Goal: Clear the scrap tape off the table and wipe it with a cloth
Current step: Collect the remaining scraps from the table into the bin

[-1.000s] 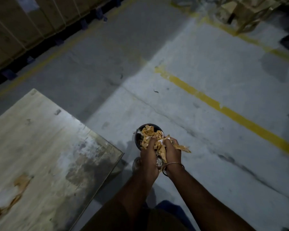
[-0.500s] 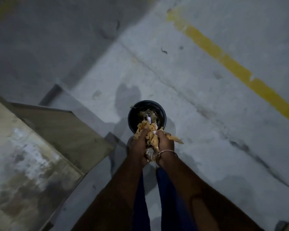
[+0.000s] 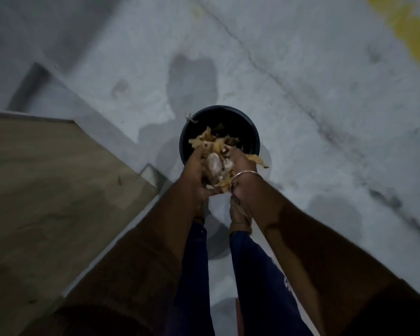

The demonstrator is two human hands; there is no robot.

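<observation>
Both hands were cupped together around a crumpled wad of scrap tape [image 3: 215, 151], held directly above the near rim of a black bin [image 3: 249, 132] standing on the grey concrete floor [image 3: 301, 69]. The left hand [image 3: 195, 170] closed on the wad from the left, fingers curled over its top; the right hand [image 3: 240, 166] pressed in from the right, palm turned inward toward the other. A thin metal bangle [image 3: 246, 174] circled the right wrist. Between the two palms a pale, shiny lump of tape showed, and tan strips fanned forward over the bin's opening, with one loose strip sticking out to the right past the right hand's knuckles. More brownish scraps lay inside the bin, dim against its dark interior. Both forearms stretched forward and down from the bottom of the view, converging at the wrists, the elbows spread wider than the hands. Below them stood the person's legs in dark blue trousers [image 3: 260, 275], with sandalled feet on the floor just behind the bin. The table [image 3: 46, 190] lay to the left, its corner near the left forearm, its worn wooden surface in shadow. A yellow painted line [image 3: 412, 32] crossed the floor at upper right.
</observation>
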